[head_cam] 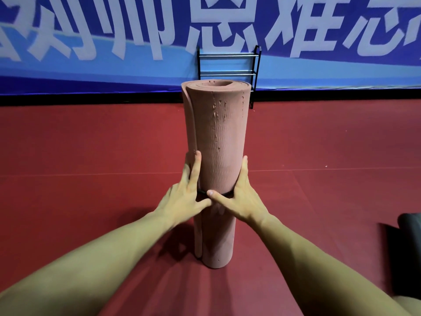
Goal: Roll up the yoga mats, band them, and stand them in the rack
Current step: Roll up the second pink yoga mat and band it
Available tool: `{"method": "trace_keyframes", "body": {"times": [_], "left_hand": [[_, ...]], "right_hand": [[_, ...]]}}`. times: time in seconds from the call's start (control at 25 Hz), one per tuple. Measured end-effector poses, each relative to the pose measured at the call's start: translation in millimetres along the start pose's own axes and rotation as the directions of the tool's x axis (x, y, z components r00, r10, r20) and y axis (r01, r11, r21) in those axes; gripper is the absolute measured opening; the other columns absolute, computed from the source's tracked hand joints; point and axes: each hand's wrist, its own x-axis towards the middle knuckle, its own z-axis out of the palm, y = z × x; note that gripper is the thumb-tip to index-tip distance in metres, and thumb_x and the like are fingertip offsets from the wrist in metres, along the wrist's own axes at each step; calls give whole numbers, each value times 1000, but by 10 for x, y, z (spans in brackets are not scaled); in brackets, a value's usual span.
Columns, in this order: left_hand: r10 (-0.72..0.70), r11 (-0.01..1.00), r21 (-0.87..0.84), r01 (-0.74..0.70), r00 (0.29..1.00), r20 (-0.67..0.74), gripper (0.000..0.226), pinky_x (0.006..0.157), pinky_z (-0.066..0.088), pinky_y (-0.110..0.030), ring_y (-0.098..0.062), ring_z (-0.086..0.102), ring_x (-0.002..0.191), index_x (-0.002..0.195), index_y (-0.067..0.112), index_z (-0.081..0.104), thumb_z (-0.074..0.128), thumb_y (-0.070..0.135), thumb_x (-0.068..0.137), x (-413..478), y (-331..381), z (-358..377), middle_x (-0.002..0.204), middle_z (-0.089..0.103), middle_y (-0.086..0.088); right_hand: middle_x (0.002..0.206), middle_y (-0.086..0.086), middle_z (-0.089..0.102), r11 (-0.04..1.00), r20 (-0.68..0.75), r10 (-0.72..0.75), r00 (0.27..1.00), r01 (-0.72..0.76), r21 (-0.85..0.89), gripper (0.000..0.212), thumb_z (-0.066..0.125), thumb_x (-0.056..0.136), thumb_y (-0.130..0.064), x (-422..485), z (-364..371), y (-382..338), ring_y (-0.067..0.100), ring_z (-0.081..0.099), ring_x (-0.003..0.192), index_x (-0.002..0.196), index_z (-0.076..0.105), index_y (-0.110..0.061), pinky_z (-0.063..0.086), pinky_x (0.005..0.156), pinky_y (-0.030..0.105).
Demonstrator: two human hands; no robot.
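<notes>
One mat (214,133), pink and already rolled, is being held upright on the red floor (91,156), its lower end resting there, with the rack (229,65) standing well behind it against the blue banner (91,65). A black band (201,192) is being seated round the roll, somewhat below mid-height. The roll's left side is being clasped by the left hand (182,199), forefinger lying straight up the mat, thumb reaching to the band at the front. The right side is being clasped by the right hand (241,201), fingers curled behind, thumb pressed on the band. Rolling is being judged complete for this mat. Banding is being judged nearly complete, though the band's far side is hidden. Racking is not yet done. A dark mat (410,236) is being noted at the right edge, cut off by the frame. Whether it is banded cannot be told, so it is being counted as work left.
</notes>
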Motion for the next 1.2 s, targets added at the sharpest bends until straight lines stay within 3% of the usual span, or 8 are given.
{"method": "trace_keyframes", "body": {"times": [0.16,0.28,0.4,0.56,0.72,0.92,1.04,1.2], "left_hand": [[92,993,80,-81,984,-152,122,121,26,-52,-32,23,153,148,41,-38,57,69,78,103,2,-17,171,-3,-12],[18,993,-116,-32,992,-127,122,101,48,-49,-48,56,124,146,52,-35,71,48,84,147,56,-46,170,-14,-1],[-9,997,-78,2,997,-81,126,88,53,-48,-52,65,102,142,54,-39,74,40,86,116,111,-6,170,-16,-4],[-13,999,-29,13,1000,-1,127,92,53,-49,-51,65,105,137,53,-45,72,45,89,82,69,111,169,-13,-13],[33,999,45,-31,998,-46,127,94,52,-48,-48,63,112,141,49,-43,71,51,86,128,61,120,170,-7,-15],[27,987,-151,-48,990,-140,130,101,50,-49,-45,53,130,145,55,-34,78,44,80,208,124,112,171,-11,2],[-53,965,-261,13,987,-149,138,103,48,-55,-43,47,138,141,59,-36,84,42,74,261,146,88,171,-7,8],[-49,972,-233,18,990,-128,148,103,48,-57,-46,47,137,141,55,-38,89,48,67,324,138,76,171,-5,3]], "right_hand": [[171,-8,-6,999,-166,-36,985,37,5,140,70,68,-83,88,-47,-35,18,18,155,158,-22,-27,34,119,40],[170,-11,-13,998,-149,-30,988,39,56,135,72,74,-74,127,-24,-64,13,13,156,158,-23,-28,34,118,36],[168,-12,-18,999,-101,-34,994,38,33,135,73,76,-71,115,12,-24,13,10,156,157,-26,-26,35,117,36],[166,-14,-23,999,-11,-24,1000,24,36,145,77,71,-72,86,-4,98,12,4,156,152,-34,-27,32,121,40],[170,-9,-12,1000,-49,5,999,-6,-15,142,70,70,-81,106,-62,73,20,23,154,154,-31,-29,43,112,43],[170,-12,-7,996,-130,48,990,-37,84,136,70,72,-78,157,-110,14,18,25,153,157,-25,-32,41,113,41],[171,-6,8,993,-65,95,993,-90,75,131,66,74,-80,133,-58,67,23,36,149,156,-26,-35,43,110,41],[168,-2,22,984,18,156,988,-157,90,127,61,75,-83,152,-41,140,31,47,140,153,-28,-39,46,107,45]]}}
